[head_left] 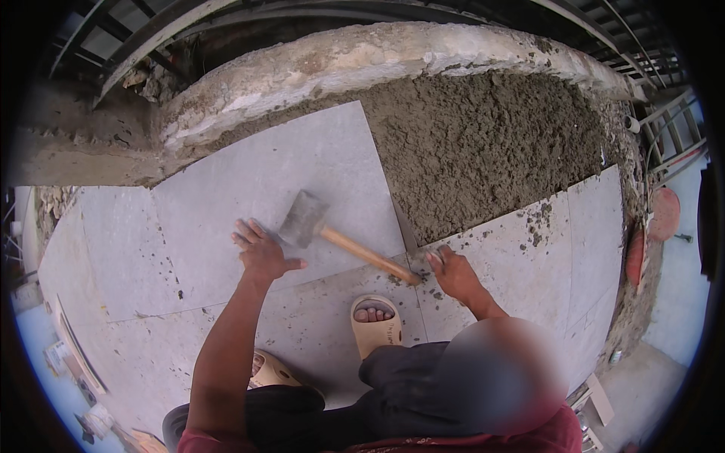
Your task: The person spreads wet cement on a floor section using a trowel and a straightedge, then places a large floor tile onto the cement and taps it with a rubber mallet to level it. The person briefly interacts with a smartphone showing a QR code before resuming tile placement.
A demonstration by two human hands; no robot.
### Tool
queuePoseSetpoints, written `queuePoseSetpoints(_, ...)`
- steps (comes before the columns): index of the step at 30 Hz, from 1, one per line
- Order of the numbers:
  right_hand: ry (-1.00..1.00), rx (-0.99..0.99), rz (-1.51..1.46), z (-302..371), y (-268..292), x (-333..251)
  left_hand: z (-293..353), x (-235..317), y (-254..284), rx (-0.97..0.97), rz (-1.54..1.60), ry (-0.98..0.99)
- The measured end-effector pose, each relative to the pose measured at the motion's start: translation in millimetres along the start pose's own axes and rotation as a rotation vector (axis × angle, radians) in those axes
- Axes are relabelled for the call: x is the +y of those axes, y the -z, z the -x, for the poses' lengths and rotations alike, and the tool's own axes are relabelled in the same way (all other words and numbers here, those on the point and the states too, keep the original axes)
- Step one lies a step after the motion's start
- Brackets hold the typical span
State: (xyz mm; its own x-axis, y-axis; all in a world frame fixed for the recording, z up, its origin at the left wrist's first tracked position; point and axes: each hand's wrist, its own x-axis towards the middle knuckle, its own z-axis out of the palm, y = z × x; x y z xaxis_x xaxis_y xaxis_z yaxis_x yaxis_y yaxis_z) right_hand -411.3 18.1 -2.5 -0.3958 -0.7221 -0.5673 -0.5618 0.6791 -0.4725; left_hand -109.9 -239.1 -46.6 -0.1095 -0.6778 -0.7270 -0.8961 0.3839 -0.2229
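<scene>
My left hand (260,253) is spread on a large light-grey tile (226,177), fingers apart and thumb pointing right. Just right of it, a mallet with a grey block head (304,217) lies on the same tile. Its wooden handle (370,254) slants toward the near right, the end reaching past the tile joint. My right hand (453,275) is beside the handle's end without touching it, near the tile's near right corner. Its fingers are curled together, and whatever they may hold is hidden. Rough wet mortar (483,143) borders the tile's right edge.
Laid tiles (521,257) with mortar crumbs surround my sandalled feet. A rough concrete kerb (302,72) curves behind the mortar, with metal bars beyond. Reddish round objects (664,214) and a ladder-like frame (672,136) stand at the right. A long strip (79,343) lies at the left.
</scene>
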Motion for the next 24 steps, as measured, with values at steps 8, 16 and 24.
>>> queuePoseSetpoints(8, -0.011, 0.243, 0.182, -34.5, 28.3, 17.9, 3.1, -4.8, 0.2, 0.027, 0.081, -0.003)
queuePoseSetpoints(16, -0.104, 0.049, -0.190, -28.4, 81.9, -23.7, 6.1, -3.3, 2.5, -0.001, 0.072, 0.029)
queuePoseSetpoints(24, 0.064, 0.006, 0.025, -76.9, 26.6, -23.1, 7.0, 1.7, 6.6, 0.005, 0.066, 0.024)
